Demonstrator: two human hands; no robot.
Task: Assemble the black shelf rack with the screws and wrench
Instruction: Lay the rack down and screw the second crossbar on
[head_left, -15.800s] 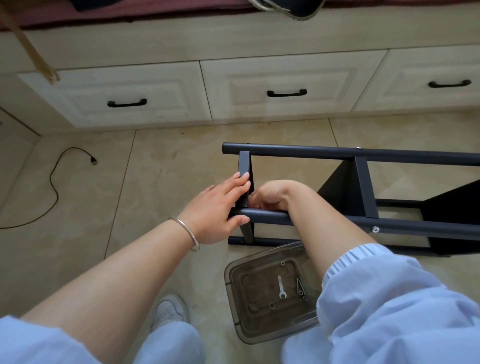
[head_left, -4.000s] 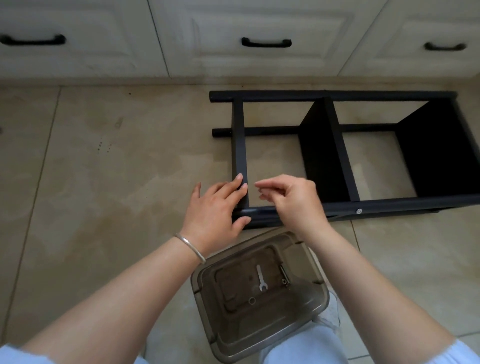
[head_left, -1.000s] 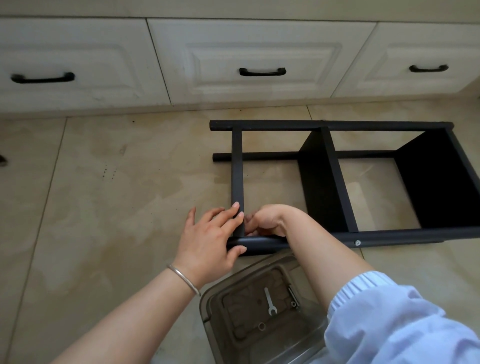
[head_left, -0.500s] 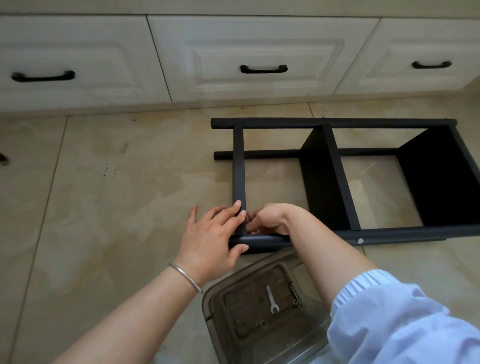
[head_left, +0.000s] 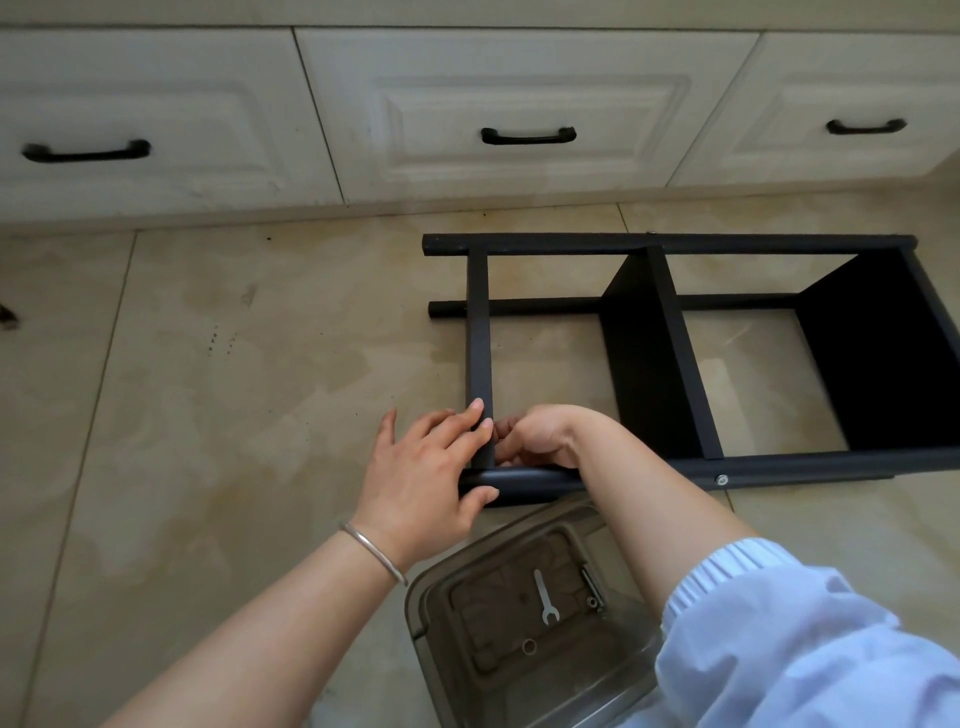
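The black shelf rack (head_left: 670, 358) is lying on its side on the floor, stretching away to the right of your hands, its long round tubes running left to right and flat crossbars spanning between them. Your left hand (head_left: 423, 478) is resting fingers on the leftmost crossbar (head_left: 479, 332) where it is meeting the near tube (head_left: 524, 475); your right hand (head_left: 535, 436) is curling just right of that joint. A silver screw (head_left: 721, 479) is sitting in the near tube, further right of your right hand. The small silver wrench (head_left: 544, 597) is lying flat in a clear plastic tray (head_left: 441, 597) below both hands, with loose hardware (head_left: 592, 584) just beside it.
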